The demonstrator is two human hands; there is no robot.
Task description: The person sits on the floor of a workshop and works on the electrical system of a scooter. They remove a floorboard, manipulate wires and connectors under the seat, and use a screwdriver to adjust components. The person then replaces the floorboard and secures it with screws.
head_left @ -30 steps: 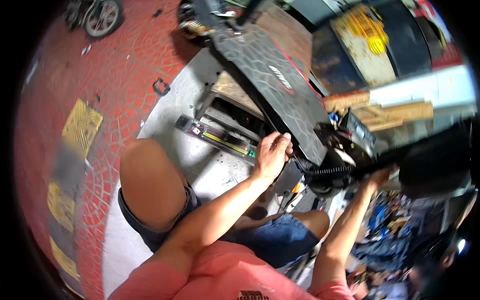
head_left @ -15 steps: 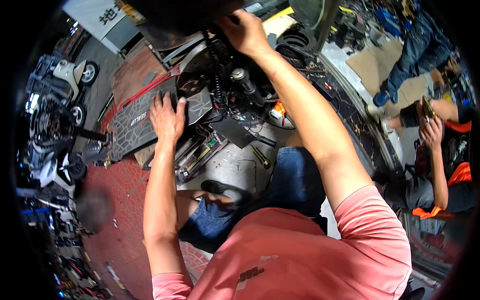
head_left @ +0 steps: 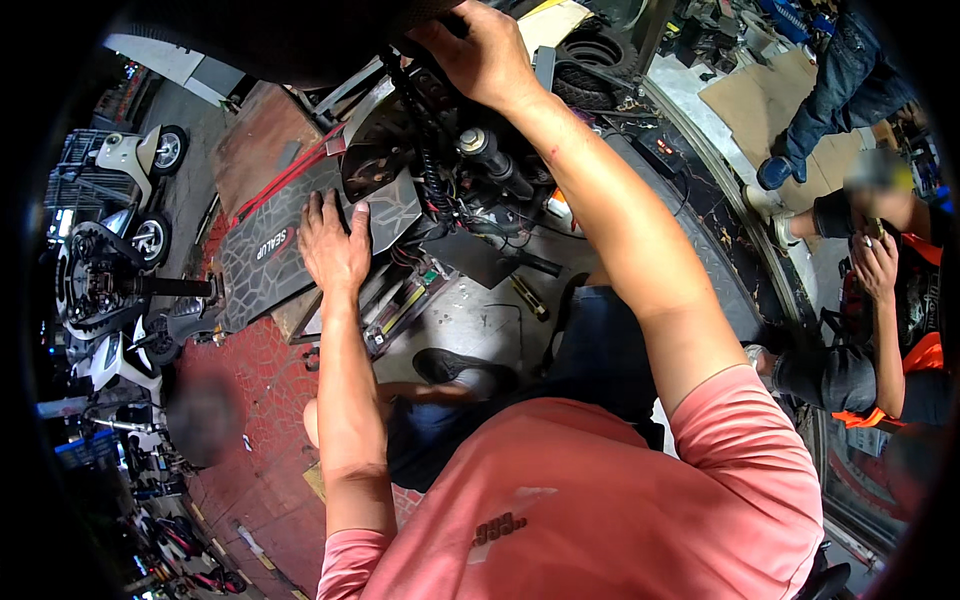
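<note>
My left hand [head_left: 334,243] lies flat, fingers slightly spread, on a dark grey footboard [head_left: 267,235] with a crackle pattern and printed lettering. Up at the top, my right hand [head_left: 487,58] has its fingers curled at the edge of a large black thing [head_left: 290,30], too dark to name; its fingertips are partly hidden. Between the two hands lie a black shock absorber [head_left: 495,160] with a metal bolt on top, a black coiled cable [head_left: 432,180] and loose wiring. Below them, an opened compartment shows a long electronic part [head_left: 400,310].
A yellow-and-black tool [head_left: 530,298] lies on the pale floor near my shoe [head_left: 465,372]. Tyres [head_left: 598,60] are stacked at the back. Parked scooters [head_left: 130,165] line the left. To the right, a seated co-worker's hand [head_left: 877,262] holds something small beside a metal door rail [head_left: 765,235].
My right hand and the black thing have shifted a little up and left in the view. My left hand stays on the footboard. My legs have moved slightly.
</note>
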